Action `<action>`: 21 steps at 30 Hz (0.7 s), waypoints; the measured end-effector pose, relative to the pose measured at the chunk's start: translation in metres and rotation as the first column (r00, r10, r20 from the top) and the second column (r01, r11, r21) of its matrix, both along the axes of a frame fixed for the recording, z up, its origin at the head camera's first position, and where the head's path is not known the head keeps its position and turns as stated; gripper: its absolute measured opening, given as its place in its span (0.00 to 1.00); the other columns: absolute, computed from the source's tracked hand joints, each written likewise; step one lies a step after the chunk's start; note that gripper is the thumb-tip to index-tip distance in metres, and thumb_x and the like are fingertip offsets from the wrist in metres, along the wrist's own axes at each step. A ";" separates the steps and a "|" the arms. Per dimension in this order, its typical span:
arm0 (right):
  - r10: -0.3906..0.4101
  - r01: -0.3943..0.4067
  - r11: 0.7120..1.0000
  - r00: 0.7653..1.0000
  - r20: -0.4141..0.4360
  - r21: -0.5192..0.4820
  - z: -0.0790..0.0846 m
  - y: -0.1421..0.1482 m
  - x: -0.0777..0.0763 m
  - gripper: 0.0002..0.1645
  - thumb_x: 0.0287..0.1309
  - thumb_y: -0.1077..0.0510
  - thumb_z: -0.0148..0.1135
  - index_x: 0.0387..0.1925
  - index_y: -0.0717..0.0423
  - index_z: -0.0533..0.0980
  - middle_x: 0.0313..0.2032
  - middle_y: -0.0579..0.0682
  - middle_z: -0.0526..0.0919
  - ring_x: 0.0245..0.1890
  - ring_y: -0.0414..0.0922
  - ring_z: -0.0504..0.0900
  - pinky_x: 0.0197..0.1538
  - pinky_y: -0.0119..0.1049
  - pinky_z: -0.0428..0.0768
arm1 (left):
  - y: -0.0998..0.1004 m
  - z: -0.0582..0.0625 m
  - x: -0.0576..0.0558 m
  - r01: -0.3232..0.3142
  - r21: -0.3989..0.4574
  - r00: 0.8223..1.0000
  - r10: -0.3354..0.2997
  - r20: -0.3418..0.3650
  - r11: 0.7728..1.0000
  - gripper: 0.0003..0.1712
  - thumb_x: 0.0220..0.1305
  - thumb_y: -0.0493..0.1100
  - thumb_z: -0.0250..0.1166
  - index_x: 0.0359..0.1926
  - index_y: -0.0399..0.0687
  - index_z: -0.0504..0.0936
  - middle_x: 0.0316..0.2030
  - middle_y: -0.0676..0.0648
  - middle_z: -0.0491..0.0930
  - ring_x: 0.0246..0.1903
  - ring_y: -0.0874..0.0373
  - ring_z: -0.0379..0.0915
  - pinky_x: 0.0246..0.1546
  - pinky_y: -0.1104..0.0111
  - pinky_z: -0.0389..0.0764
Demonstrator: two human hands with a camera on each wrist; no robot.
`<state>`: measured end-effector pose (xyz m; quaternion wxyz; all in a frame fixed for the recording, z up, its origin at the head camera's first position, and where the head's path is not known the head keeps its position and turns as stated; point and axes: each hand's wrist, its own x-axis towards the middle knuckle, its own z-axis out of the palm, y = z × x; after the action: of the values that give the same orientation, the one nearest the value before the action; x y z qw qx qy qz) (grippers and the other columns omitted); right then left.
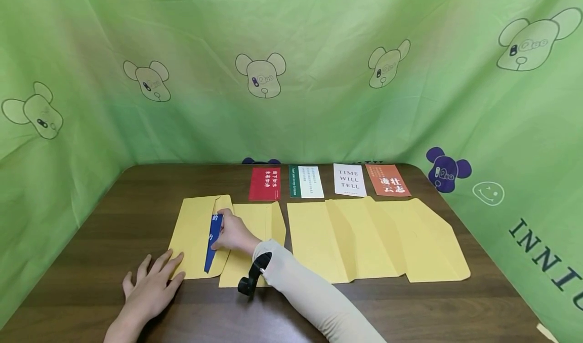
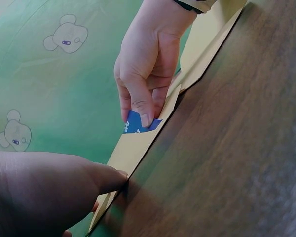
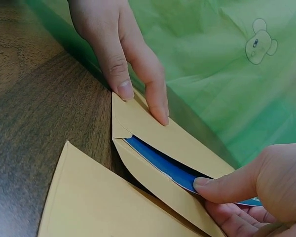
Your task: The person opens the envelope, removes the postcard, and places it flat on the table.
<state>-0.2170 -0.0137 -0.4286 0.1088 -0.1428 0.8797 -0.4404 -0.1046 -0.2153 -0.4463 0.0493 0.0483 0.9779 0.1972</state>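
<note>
My right hand [image 1: 234, 231] pinches a blue card [image 1: 212, 244] with white characters between thumb and fingers. Most of the card is inside the leftmost yellow envelope [image 1: 191, 231], and a blue strip shows at its mouth. The envelope's flap [image 3: 163, 182] is folded open on the right side. In the right wrist view, the thumb lies on top of the card. My left hand [image 1: 152, 285] rests with spread fingers on the envelope's lower left edge; its fingertips [image 3: 126, 90] press the paper in the right wrist view.
Several more yellow envelopes [image 1: 309, 242] lie overlapping to the right, flaps open. Behind them lie a red card [image 1: 264, 183], a green and white card [image 1: 311, 181], a white card [image 1: 349, 180] and an orange card [image 1: 387, 180]. Green cloth [image 1: 291, 120] hangs around the wooden table [image 1: 68, 282].
</note>
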 end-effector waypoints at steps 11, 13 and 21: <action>0.000 0.000 1.000 1.000 0.006 -0.022 -0.001 0.000 -0.002 0.54 0.38 0.69 0.81 0.67 0.65 0.62 0.30 0.49 0.79 0.30 0.39 0.77 0.37 0.30 0.77 | 0.000 0.001 0.000 0.003 -0.003 1.000 -0.003 0.002 1.000 0.32 0.75 0.58 0.52 0.71 0.47 0.69 0.71 0.36 0.59 0.67 0.23 0.41 0.53 0.24 0.40; 0.001 -0.001 1.000 1.000 0.007 -0.024 0.000 0.000 -0.002 0.54 0.38 0.69 0.81 0.67 0.65 0.62 0.30 0.48 0.79 0.31 0.40 0.77 0.38 0.30 0.77 | 0.000 0.002 0.000 0.002 -0.002 1.000 -0.002 -0.008 1.000 0.31 0.75 0.58 0.52 0.71 0.47 0.70 0.71 0.36 0.60 0.67 0.23 0.42 0.54 0.25 0.40; -0.002 0.003 1.000 1.000 0.023 -0.027 0.000 0.001 -0.002 0.54 0.38 0.69 0.81 0.67 0.65 0.62 0.31 0.49 0.79 0.31 0.40 0.77 0.39 0.30 0.78 | 0.000 0.002 0.001 0.003 -0.003 1.000 -0.003 0.003 1.000 0.32 0.75 0.58 0.52 0.71 0.48 0.69 0.72 0.36 0.59 0.67 0.23 0.41 0.54 0.25 0.39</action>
<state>-0.2193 -0.0132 -0.4290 0.1166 -0.1381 0.8725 -0.4540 -0.1039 -0.2150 -0.4445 0.0510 0.0495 0.9781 0.1955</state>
